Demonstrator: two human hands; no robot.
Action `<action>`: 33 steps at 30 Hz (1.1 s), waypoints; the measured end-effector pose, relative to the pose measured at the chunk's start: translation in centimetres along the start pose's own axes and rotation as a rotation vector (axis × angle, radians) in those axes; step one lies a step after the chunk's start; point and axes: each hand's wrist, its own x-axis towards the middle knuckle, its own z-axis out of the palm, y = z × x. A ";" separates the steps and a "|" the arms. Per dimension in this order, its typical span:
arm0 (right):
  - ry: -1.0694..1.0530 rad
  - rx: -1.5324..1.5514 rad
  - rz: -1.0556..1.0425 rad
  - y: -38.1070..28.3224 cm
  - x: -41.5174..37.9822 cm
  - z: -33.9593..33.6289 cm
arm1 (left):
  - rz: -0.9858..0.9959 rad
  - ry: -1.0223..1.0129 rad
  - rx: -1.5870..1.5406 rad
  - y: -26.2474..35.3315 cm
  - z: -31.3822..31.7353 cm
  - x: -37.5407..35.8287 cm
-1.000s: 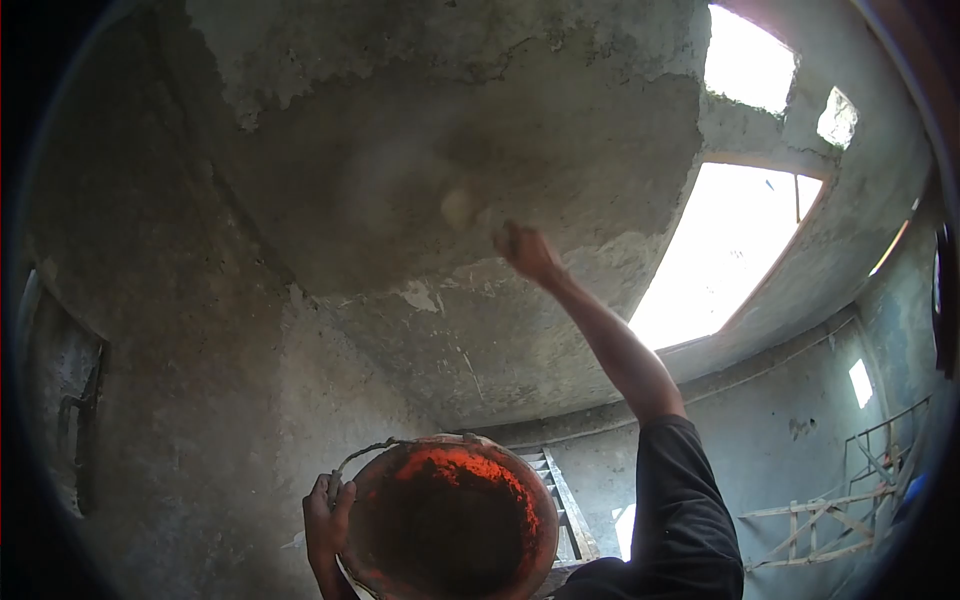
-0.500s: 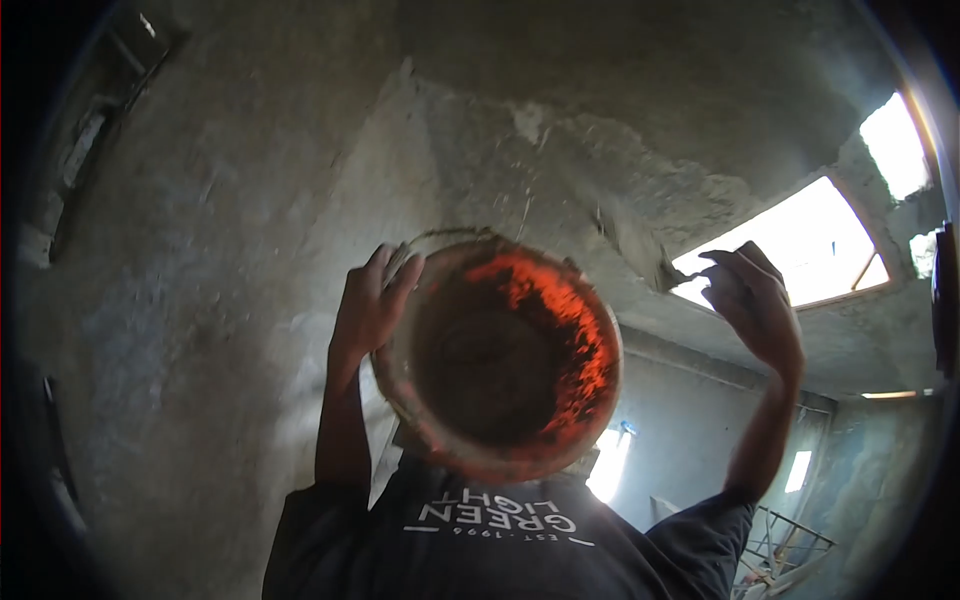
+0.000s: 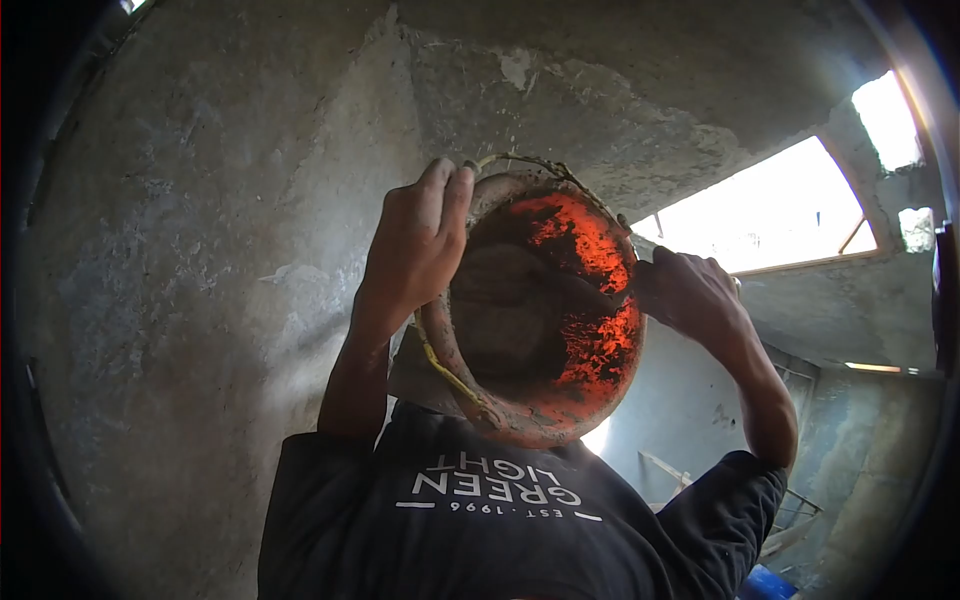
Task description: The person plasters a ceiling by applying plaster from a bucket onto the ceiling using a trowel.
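A mortar-caked bucket (image 3: 603, 350) is tilted in front of my chest, its mouth facing me. Its inner wall shows orange through grey residue, and the bottom lies in shadow. My left hand (image 3: 420, 235) is closed on the left side of the rim, fingertips at the wire handle (image 3: 447, 372), which runs loosely round the rim with a yellow covering on part of it. My right hand (image 3: 695, 295) is closed at the right rim, fingers at the bucket's mouth. A dark shape crosses the orange wall beside these fingers; I cannot tell what the right hand holds.
Rough grey plaster (image 3: 200, 250) fills the left and the top. Bright rectangular openings (image 3: 790, 220) lie to the right. A frame of thin bars (image 3: 795, 515) and a blue object (image 3: 768, 583) show at lower right. My dark printed shirt (image 3: 500, 510) is below the bucket.
The bucket has risen and tilted to the right with my left hand on it. My right hand has moved left from beside the opening to the bucket's rim.
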 end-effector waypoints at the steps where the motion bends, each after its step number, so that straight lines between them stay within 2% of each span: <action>1: -0.043 0.017 0.096 -0.2 0.4 0.3 | 0.046 0.004 0.014 0.1 0.3 0.1; 2: -0.046 0.015 0.099 -0.1 0.6 0.9 | 0.092 0.008 0.030 0.1 0.6 0.2; 4: -0.149 0.023 -0.043 0.5 1.0 2.4 | 0.061 -0.026 0.036 0.9 0.9 0.5; 11: -0.300 0.157 -0.007 1.9 1.2 4.6 | 0.077 -0.035 0.061 1.6 2.1 0.7; 19: -0.413 0.274 -0.196 2.9 2.4 5.8 | 0.105 -0.059 0.094 1.7 2.6 1.0; 20: -0.408 0.274 -0.196 3.4 2.3 5.9 | 0.114 -0.064 0.085 1.7 2.6 1.0; 22: -0.302 0.522 -0.318 4.7 2.1 5.9 | 0.128 -0.063 0.079 1.4 2.4 1.3; 25: -0.236 0.653 -0.348 6.3 1.3 6.4 | 0.144 -0.056 0.112 0.5 2.0 1.5; 33: -0.050 0.773 -0.338 8.5 -0.8 8.2 | 0.157 -0.019 0.149 -0.5 1.4 1.6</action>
